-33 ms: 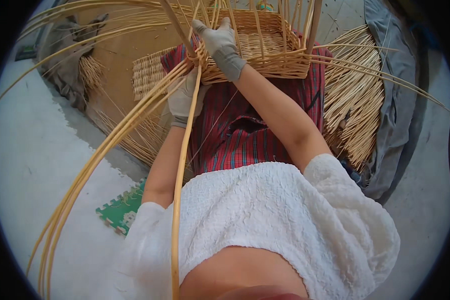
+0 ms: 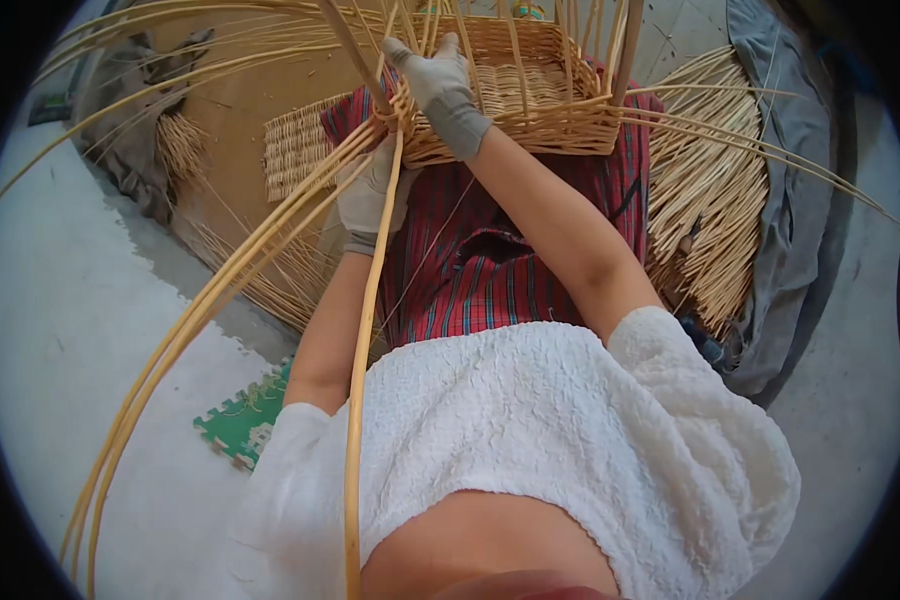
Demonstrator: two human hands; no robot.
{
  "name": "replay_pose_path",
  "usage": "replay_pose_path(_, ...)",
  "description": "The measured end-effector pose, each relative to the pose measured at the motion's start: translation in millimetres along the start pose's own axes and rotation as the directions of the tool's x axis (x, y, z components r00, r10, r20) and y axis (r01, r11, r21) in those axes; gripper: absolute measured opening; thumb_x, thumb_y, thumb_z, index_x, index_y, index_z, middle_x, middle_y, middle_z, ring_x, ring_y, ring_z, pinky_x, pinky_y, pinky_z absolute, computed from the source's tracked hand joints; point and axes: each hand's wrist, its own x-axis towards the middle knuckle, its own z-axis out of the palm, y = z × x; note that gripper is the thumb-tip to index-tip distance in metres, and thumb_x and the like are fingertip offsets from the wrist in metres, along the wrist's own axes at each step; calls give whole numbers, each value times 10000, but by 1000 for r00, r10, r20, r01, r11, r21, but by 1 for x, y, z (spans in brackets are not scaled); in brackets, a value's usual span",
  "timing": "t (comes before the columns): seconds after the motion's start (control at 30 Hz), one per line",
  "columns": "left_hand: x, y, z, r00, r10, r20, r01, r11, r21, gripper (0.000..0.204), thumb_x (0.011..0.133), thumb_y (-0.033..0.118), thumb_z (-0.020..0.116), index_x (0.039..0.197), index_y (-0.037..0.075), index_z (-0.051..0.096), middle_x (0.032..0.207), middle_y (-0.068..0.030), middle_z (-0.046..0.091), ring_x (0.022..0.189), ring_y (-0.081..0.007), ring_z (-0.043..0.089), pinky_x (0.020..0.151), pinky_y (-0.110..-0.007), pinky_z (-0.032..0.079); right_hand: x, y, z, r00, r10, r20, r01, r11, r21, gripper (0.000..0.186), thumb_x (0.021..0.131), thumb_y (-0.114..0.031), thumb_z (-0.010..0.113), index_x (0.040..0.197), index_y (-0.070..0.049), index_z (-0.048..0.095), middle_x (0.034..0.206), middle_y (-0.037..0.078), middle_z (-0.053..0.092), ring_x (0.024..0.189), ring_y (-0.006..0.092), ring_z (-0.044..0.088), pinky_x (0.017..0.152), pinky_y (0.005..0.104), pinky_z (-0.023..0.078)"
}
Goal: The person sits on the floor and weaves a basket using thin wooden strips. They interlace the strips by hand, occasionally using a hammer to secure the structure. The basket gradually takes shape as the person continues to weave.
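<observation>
A half-woven wicker basket rests on my lap over a red plaid cloth, with upright stakes rising from its sides. My right hand, in a grey-white glove, straddles the left wall near the close corner, thumb on one side and fingers on the other. Below that corner is my left hand, also gloved, its fingers hidden behind the rods and the weave. Several long willow rods fan out from the corner toward the lower left. One thicker rod runs down past my left forearm toward my chest.
Bundled willow rods lie on a grey cloth at right. Left of the basket are a woven wicker panel, loose rods and another grey cloth. A green foam mat piece lies on the floor. Rods stick out both sides.
The long rods at the lower left have swayed slightly to the right. My hands and the basket look almost unmoved.
</observation>
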Motion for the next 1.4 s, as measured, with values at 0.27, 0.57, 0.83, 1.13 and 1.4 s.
replay_pose_path(0.27,-13,-13,29,998,-54,-26,54,999,-5,511,814,244,847,1221,67,593,795,-50,661,699,-236,659,613,-389,519,-5,9,20,870,-284,-402,396,890,227,541,865,-318,812,1275,-66,565,985,144,612,973,307,632,877,437,506)
replay_pose_path(0.57,-20,-8,28,962,-269,40,271,941,-202,532,783,246,857,1255,140,635,882,-72,714,745,-275,704,670,-394,554,-32,-59,-28,814,-575,-82,523,787,-327,501,938,-422,657,1155,28,635,992,194,684,968,349,667,831,426,528)
replay_pose_path(0.83,-14,12,15,981,-183,-70,175,978,-115,609,785,190,851,1328,178,575,830,-27,672,715,-242,670,672,-388,540,-3,-113,-28,823,-542,169,525,613,-590,321,926,-294,622,1062,-26,734,901,111,742,846,273,727,743,411,562)
replay_pose_path(1.13,-28,-22,41,985,-163,48,165,985,-51,647,775,325,854,1317,135,554,969,-96,732,813,-325,698,723,-428,534,-18,-109,-28,560,-775,-292,796,601,-68,476,1026,-508,552,1060,-58,704,871,70,736,818,197,712,780,327,556)
replay_pose_path(1.4,-10,-20,37,992,-43,116,69,971,-228,554,792,339,817,1232,183,518,690,-53,574,597,-286,581,621,-436,476,-56,-5,-33,721,-693,23,600,641,479,268,1065,-235,516,909,-33,597,772,27,559,710,131,537,666,273,461)
